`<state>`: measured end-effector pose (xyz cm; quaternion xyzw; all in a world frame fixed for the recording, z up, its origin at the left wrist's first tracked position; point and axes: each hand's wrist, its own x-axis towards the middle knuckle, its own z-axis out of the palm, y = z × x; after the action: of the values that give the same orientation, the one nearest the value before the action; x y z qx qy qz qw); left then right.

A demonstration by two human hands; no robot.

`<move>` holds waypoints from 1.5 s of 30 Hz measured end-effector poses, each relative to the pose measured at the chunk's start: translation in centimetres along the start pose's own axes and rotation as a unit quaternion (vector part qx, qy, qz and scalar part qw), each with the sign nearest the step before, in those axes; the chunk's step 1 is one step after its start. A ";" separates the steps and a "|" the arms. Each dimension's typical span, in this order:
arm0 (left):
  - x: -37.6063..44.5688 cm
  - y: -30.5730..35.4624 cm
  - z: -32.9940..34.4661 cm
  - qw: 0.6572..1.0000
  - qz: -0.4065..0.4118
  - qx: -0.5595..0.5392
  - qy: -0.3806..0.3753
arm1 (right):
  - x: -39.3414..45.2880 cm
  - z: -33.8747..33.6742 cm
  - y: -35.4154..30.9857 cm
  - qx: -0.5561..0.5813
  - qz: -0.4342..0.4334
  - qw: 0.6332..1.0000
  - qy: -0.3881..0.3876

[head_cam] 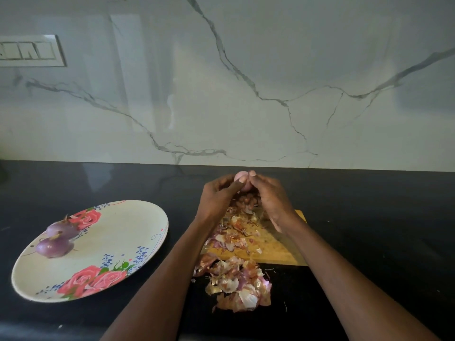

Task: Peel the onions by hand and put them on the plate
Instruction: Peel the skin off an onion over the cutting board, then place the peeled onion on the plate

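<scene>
A pale pink onion (242,181) is held up above the far end of the wooden cutting board (275,252). My left hand (218,195) and my right hand (270,198) both grip it, with fingertips meeting on its top; most of the onion is hidden by the fingers. To the left lies a cream plate (128,232) printed with roses. On the plate's far left side sit two peeled purple onions (55,246), close together.
Loose onion skins (236,281) are heaped on the board and spill onto the black countertop (369,217) in front of it. A marble wall (221,94) rises behind the counter, with a switch panel (29,50) at the left.
</scene>
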<state>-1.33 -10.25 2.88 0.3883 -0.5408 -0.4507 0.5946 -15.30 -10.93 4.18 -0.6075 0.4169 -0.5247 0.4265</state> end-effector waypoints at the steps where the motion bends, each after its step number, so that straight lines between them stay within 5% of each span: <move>1: 0.1 0.0 -0.1 1.000 -0.005 0.002 -0.010 | -0.1 0.0 -0.1 -0.038 -0.014 0.999 0.008; 8: 0.5 0.1 -0.1 0.999 -0.031 -0.031 0.004 | -0.2 0.6 0.5 -0.236 -0.124 0.962 0.060; 11: 0.6 0.1 -0.4 0.998 -0.032 -0.022 0.041 | -0.4 0.9 0.7 -0.218 -0.139 0.966 0.013; 22: -1.1 0.9 0.9 1.000 -0.019 -0.011 -0.019 | -1.5 1.3 -0.1 -0.060 -0.076 0.989 0.108; 29: -2.5 3.5 -1.2 0.985 -0.030 -0.074 0.156 | -2.8 1.9 -1.0 0.020 -0.001 0.983 0.184; 32: -3.9 4.6 -4.4 0.967 -0.070 -0.113 0.220 | -3.5 3.7 -1.9 0.000 0.000 0.988 0.156; 36: -7.3 6.7 -10.4 0.956 -0.092 -0.221 0.167 | -4.8 9.2 -3.5 -0.021 -0.001 0.997 0.076; 41: -12.2 8.7 -18.9 0.978 -0.033 0.045 0.203 | -6.2 17.2 -4.4 -0.075 -0.034 0.997 0.012; 45: -16.0 9.1 -23.3 0.902 -0.049 0.335 0.267 | -7.9 22.5 -4.2 -0.143 -0.053 0.987 -0.040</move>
<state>22.73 7.13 4.16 0.6965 -0.4608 -0.1512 0.5288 6.51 -0.34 3.99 -0.7042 0.4372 -0.4568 0.3230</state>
